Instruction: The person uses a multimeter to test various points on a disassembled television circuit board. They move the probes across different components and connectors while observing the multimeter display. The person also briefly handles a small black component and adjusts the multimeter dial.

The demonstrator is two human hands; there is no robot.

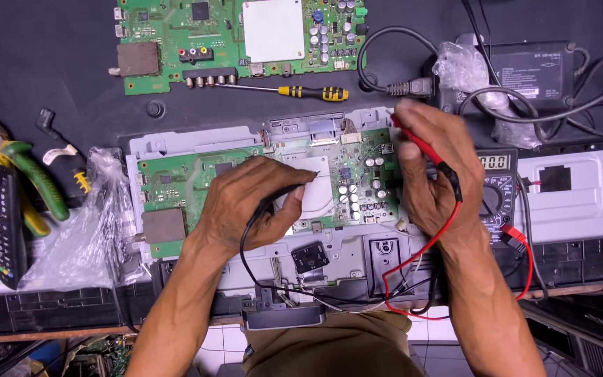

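While hands grip probes, glossy green board

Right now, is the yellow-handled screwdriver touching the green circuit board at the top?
Touching: the head view shows the screwdriver shaft's tip meeting the lower edge of the upper circuit board, no gap visible.
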